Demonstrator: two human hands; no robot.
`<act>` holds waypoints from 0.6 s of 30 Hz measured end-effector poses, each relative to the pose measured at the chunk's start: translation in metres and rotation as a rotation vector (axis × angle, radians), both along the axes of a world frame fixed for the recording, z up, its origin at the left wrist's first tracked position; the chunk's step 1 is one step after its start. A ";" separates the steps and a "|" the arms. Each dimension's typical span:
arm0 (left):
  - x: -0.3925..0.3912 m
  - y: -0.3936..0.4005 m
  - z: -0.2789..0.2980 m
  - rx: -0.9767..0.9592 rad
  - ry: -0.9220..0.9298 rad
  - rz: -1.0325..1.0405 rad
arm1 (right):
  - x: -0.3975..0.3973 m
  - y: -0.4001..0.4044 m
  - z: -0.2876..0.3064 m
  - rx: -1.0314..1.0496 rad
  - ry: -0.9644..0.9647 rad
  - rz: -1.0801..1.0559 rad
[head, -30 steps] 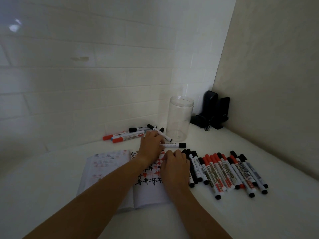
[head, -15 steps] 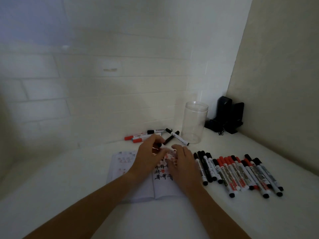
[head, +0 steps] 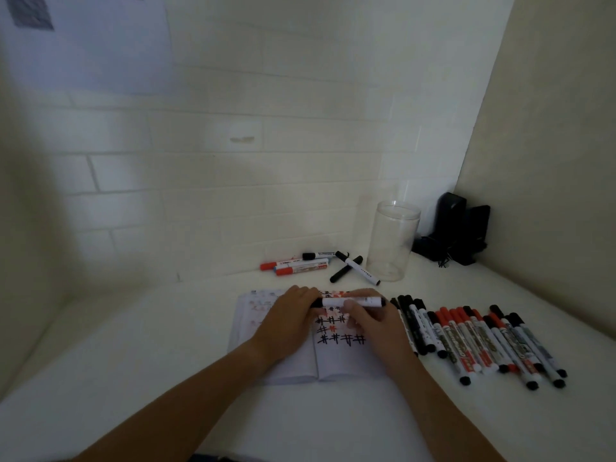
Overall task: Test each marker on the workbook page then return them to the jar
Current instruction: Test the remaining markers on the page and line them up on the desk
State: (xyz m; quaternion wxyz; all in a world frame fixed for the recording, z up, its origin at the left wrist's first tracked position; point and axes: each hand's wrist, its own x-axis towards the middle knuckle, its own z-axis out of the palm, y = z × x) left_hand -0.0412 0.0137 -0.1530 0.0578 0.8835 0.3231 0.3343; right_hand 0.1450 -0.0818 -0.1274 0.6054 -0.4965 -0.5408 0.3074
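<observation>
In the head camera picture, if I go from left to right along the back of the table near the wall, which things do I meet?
Red-capped markers → crossed black markers → clear jar → black device in the corner.

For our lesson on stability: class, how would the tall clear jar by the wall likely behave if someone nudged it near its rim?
The jar stands tall and narrow, and looks empty, so it would probably tip rather than slide. It looks like thin clear plastic, so likely light. Once on its side, its round wall would probably let it roll toward the loose markers.
</observation>
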 end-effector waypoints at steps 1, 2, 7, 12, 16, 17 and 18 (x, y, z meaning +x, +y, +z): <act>-0.001 0.001 0.000 0.045 -0.012 0.046 | 0.002 0.001 -0.001 0.010 0.056 -0.022; -0.001 0.002 0.000 0.090 0.001 0.095 | 0.005 0.002 -0.002 0.011 0.115 -0.036; -0.002 0.000 0.004 0.035 -0.030 0.056 | 0.013 0.009 -0.010 -0.043 0.014 -0.082; -0.003 -0.002 0.007 -0.047 -0.008 -0.085 | 0.003 0.013 -0.017 0.037 -0.588 -0.167; 0.006 -0.008 0.004 -0.127 0.043 -0.151 | -0.004 0.022 -0.025 0.117 -0.863 -0.166; 0.008 -0.008 0.002 -0.132 0.023 -0.135 | -0.005 0.023 -0.027 0.126 -0.892 -0.167; 0.009 -0.008 0.000 -0.136 -0.002 -0.112 | -0.005 0.023 -0.030 0.128 -0.923 -0.166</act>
